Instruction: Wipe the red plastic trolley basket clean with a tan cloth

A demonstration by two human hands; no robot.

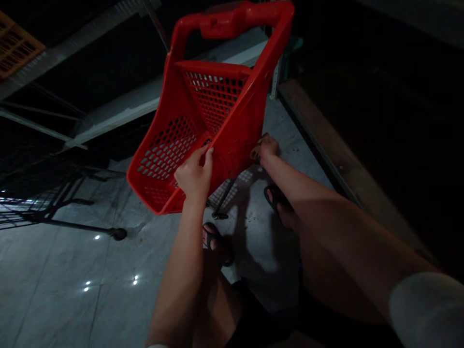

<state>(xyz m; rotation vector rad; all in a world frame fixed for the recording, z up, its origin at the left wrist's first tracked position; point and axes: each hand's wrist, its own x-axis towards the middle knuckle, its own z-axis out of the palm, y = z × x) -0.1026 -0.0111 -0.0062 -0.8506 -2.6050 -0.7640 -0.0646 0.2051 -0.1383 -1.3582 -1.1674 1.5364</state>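
A red plastic shopping cart (170,140) with perforated walls stands tilted in view before me, its thick handle at the top. My left hand (194,174) is closed on the near rim of its basket, thumb pointing up along the edge. Low beside the cart's outer side, my right hand (270,146) is closed around a crumpled brownish cloth (256,149). The cloth is at the red wall, near its lower right corner. Dim light hides the fine detail of the right fingers. Under the basket, a dark leg with a caster (219,215) reaches the floor.
A dark wire cart (72,222) with a caster stands at the left. Behind are metal shelving (119,121) and an orange crate (18,46). A raised ledge (326,140) runs along the right. My feet in black flip-flops (217,239) are on the grey tiled floor (119,309).
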